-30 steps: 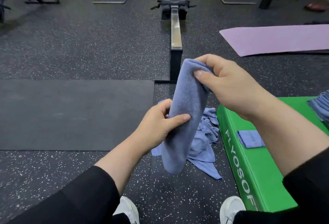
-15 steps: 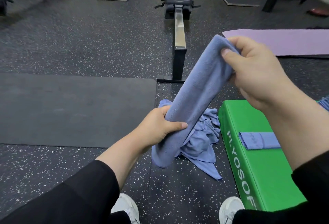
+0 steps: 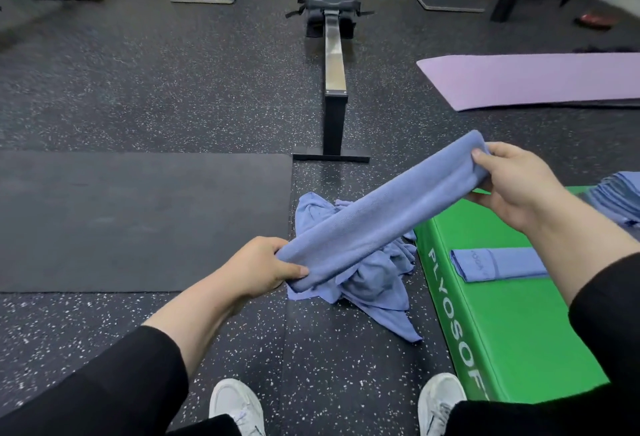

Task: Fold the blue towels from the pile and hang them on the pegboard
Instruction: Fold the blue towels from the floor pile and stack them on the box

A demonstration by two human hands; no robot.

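Folded blue towel (image 3: pixel 384 210): long narrow band, held in the air at centre frame, slanting from lower left to upper right. Left hand (image 3: pixel 256 271) grips its lower end, fingers curled under and thumb on top. Right hand (image 3: pixel 512 189) grips its upper end, thumb on the near face and fingers wrapped behind.

Towel pile (image 3: pixel 363 279): crumpled blue cloth on the floor directly beneath the held towel, partly hidden by it, just beside the left edge of the green box.

Green plyo box (image 3: pixel 502 331): lower right of frame, white lettering along its near left edge. On its top lies one folded towel strip (image 3: pixel 498 264), partly covered by the right forearm. A stack of folded towels (image 3: pixel 620 198) sits at the far right edge of the frame, cut off by the border.

Black mat (image 3: pixel 138 221): flat on the floor, left of centre, next to the pile.

Rowing machine (image 3: pixel 334 65): upper centre, its rail running toward the viewer, its foot standing just beyond the pile.

Purple mat (image 3: pixel 533 80): upper right, on the floor.

Speckled rubber floor (image 3: pixel 329 366): throughout. White shoes (image 3: pixel 235 408): bottom edge. Black sleeves (image 3: pixel 104 390): on both forearms. Metal stands and dark wheels: along the top edge, against a pale wall.
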